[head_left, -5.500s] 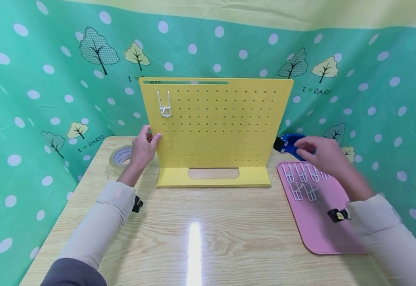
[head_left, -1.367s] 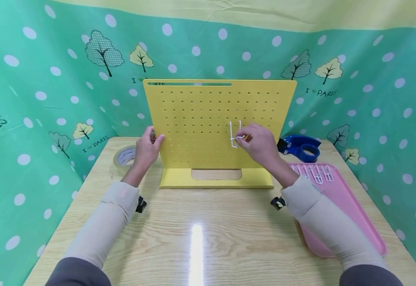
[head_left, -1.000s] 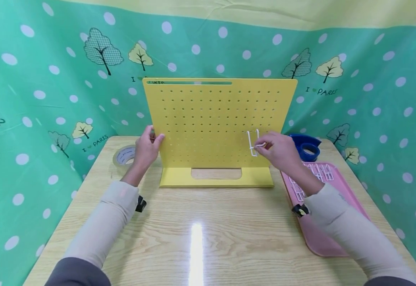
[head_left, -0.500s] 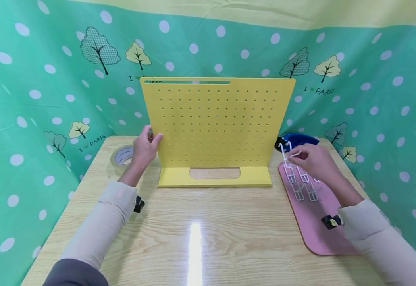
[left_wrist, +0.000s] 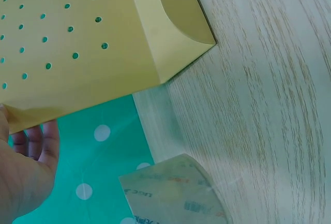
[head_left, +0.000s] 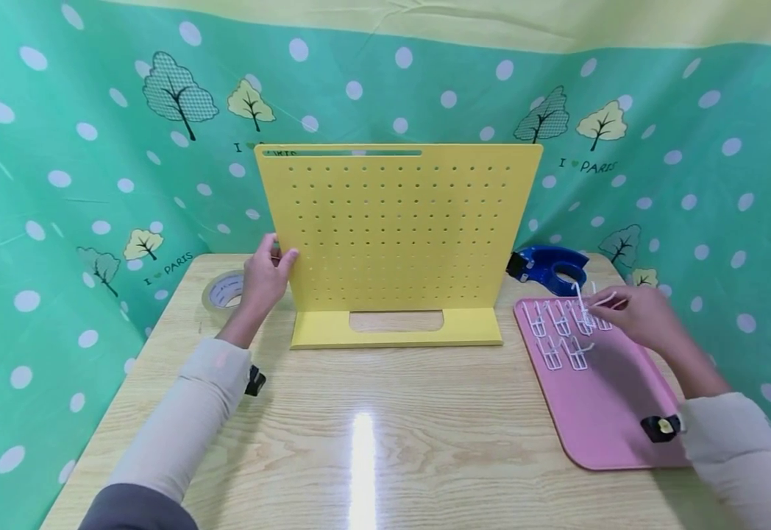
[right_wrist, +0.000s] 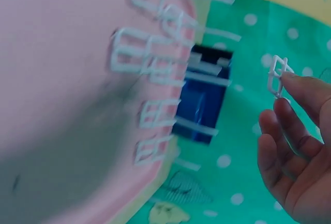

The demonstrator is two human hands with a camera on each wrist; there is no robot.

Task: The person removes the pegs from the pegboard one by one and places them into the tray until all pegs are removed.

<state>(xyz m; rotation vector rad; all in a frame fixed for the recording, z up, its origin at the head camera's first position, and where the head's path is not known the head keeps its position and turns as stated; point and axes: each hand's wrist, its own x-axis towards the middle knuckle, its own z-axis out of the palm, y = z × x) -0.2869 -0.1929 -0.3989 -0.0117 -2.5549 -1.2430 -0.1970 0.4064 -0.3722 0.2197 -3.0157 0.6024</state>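
A yellow pegboard [head_left: 392, 254] stands upright on its folded base at the back of the table. My left hand [head_left: 266, 278] grips its left edge, thumb in front and fingers behind, as the left wrist view also shows. Thumb and fingertips of my right hand [head_left: 647, 320] pinch a white wire pegboard hook [right_wrist: 275, 79] over the far end of a pink tray [head_left: 613, 419]. Several similar hooks [head_left: 549, 355] lie on that tray in two rows, prongs toward the far side. The right hand partly covers the hooks at the row's right end.
Behind the tray sits a blue tape dispenser [head_left: 547, 266]. A roll of clear tape [head_left: 223, 294] rests left of the pegboard, near my left forearm. A green dotted curtain [head_left: 385, 96] hangs close behind the wooden table [head_left: 279, 442].
The hook hung at the board's upper left 5.5 s ago. My right hand has since carried it rightward past the board and over the tray. The left hand keeps its grip.
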